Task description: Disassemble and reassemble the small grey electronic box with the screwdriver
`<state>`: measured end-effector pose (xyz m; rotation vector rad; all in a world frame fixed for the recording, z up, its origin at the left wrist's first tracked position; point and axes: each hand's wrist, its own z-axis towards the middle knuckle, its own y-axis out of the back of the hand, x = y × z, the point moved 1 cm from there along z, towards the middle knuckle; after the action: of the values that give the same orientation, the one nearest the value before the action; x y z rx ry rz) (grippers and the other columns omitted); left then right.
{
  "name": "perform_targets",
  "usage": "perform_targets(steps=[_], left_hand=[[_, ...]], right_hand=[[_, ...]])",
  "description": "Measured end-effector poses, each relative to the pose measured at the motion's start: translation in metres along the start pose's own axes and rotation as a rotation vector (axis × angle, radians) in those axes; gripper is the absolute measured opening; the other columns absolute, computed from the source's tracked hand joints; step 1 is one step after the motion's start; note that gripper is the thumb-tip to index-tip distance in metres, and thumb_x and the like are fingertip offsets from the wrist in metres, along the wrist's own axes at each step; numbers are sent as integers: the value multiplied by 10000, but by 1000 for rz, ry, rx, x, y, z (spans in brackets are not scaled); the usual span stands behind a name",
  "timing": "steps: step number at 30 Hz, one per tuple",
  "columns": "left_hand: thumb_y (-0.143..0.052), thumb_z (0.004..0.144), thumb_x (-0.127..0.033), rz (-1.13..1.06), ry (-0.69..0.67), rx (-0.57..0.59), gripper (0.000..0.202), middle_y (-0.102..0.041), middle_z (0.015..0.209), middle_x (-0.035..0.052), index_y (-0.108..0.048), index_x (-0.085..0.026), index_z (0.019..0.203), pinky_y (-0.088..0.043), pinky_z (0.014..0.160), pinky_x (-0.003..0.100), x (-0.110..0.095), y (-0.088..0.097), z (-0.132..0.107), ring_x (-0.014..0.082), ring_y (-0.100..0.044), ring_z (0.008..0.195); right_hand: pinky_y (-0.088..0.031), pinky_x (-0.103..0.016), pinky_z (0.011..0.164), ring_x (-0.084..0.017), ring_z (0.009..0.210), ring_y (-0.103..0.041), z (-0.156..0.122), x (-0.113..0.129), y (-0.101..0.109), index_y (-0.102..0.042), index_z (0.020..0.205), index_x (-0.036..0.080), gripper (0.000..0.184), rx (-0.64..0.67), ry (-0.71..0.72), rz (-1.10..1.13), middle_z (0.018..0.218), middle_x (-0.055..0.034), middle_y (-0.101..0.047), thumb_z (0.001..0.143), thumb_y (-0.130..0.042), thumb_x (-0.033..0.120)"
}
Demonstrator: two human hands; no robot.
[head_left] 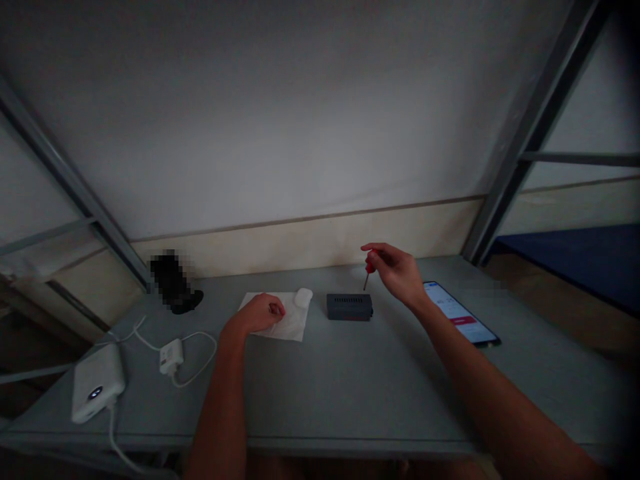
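Note:
In the head view my right hand (397,270) grips a small screwdriver (370,261) by its red handle. Its thin shaft slants down, the tip close above the back right corner of a dark grey box (349,309) with a row of vent slots on top. My left hand (263,313) rests over a white sheet (296,328) that looks like tissue or paper, left of the box. The fingers of that hand are curled together, and anything between them is hidden. A small rounded white object (303,297) lies on the sheet's far right corner.
On the grey table (320,400), a lit phone (463,317) lies beside my right forearm. To the left are a white power bank (99,383), a white adapter (171,357) with cables, and a blurred black object (173,283). Metal posts (520,160) and a wall border the table.

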<state>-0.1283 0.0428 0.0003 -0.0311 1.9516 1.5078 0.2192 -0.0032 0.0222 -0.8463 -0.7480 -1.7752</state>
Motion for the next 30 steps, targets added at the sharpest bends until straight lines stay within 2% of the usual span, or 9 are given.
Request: perform_targets(steps=[6,9,13,16,19,23,25,27,30], left_hand=[[-559,855,-226,77,8,-28,152,-729,867,64,-694,-157,856,-443,709,254,-3,-6,2,193,-652,785],[-474,935,-248,155,11,-101,209,-716,912,90,-654,-157,881,-428,728,272,-6,-8,4,212,-645,829],[-393,1000,-271,112,-5,-218,246,-696,930,106,-602,-149,954,-427,769,283,-16,-8,6,213,-642,865],[-378,1015,-283,25,-104,-317,248,-685,918,85,-584,-155,963,-435,792,279,-37,-11,8,196,-631,860],[-399,1017,-311,-53,-241,-389,250,-682,910,65,-591,-161,959,-440,787,268,-71,-20,14,180,-620,843],[-429,1017,-396,-17,-400,-302,294,-683,855,50,-622,-181,962,-438,730,268,-121,-36,29,177,-617,770],[-444,1015,-364,34,-453,-278,262,-687,872,58,-627,-183,960,-444,737,275,-139,-43,38,181,-623,779],[-440,1013,-277,89,-485,-279,216,-687,883,71,-622,-175,955,-454,768,291,-151,-50,46,191,-629,810],[-426,996,-163,161,-513,-318,184,-679,902,87,-606,-160,954,-460,825,328,-156,-58,51,209,-627,862]], right_hand=[[-527,-310,649,-158,625,-623,0,1,1,-703,1076,156,331,-7,0,-21,669,-9,-643,901,-599,417],[-527,-307,643,-156,622,-623,0,2,0,-704,1072,163,334,-11,7,-23,673,-9,-648,903,-601,431],[-532,-307,643,-157,625,-632,0,4,0,-707,1062,162,337,-14,20,-8,673,-11,-653,901,-609,442],[-535,-309,650,-157,626,-638,1,7,2,-704,1071,167,328,-29,39,-3,670,-7,-656,899,-617,433],[-541,-312,659,-157,634,-642,1,14,5,-702,1077,176,309,-52,71,17,689,-6,-660,895,-626,414],[-552,-313,662,-154,634,-639,3,24,13,-706,1062,187,287,-82,105,44,691,-5,-656,897,-622,406],[-552,-311,660,-154,637,-642,5,26,16,-705,1059,189,284,-93,111,53,696,-7,-658,896,-620,406],[-547,-302,648,-150,630,-641,6,25,17,-702,1060,186,283,-95,108,73,696,-5,-656,893,-623,400],[-532,-282,625,-138,605,-630,7,23,14,-696,1056,181,269,-77,112,90,683,5,-645,894,-621,382]])
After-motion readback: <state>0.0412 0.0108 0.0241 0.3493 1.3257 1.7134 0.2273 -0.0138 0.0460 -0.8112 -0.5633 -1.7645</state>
